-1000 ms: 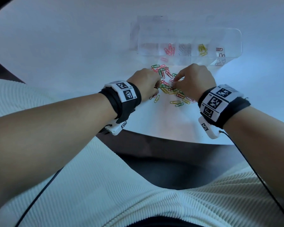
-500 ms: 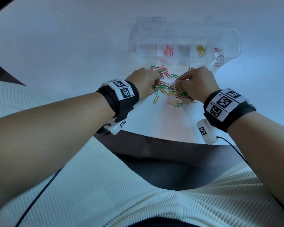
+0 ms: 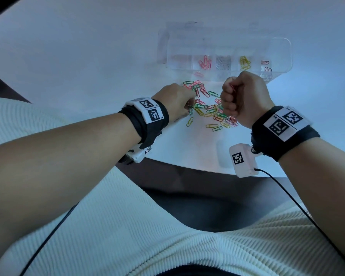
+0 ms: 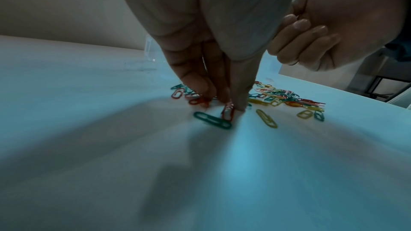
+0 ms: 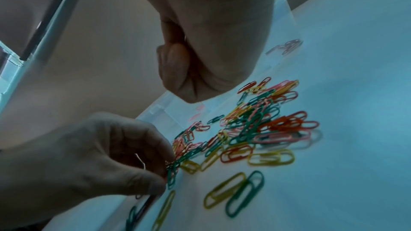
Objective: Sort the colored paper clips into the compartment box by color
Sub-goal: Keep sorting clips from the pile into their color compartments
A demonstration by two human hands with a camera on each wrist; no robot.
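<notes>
A loose pile of red, pink, green and yellow paper clips [image 3: 211, 111] lies on the white table in front of the clear compartment box [image 3: 285, 48]. My left hand [image 3: 188, 107] is down at the pile's left edge, and its fingertips [image 4: 242, 101] pinch a red clip [image 4: 228, 112] standing on end beside a green clip [image 4: 211, 120]. My right hand [image 3: 230, 90] hovers above the pile's right side as a closed fist, and a bit of red clip shows inside it. The box holds pink clips [image 3: 205, 62], silver clips [image 3: 223, 62], yellow clips [image 3: 244, 62] and a few purple clips [image 3: 265, 63] in separate compartments.
The table's near edge [image 3: 187, 166] runs just behind my wrists, with my lap below it. One yellow clip [image 3: 190, 121] and a yellow-green pair [image 3: 214, 127] lie apart on the near side of the pile. A pink clip [image 3: 198, 73] lies just outside the box.
My right hand has left the pile and risen, closing into a fist. My left hand has stayed at the pile's left edge, working its fingertips onto a clip.
</notes>
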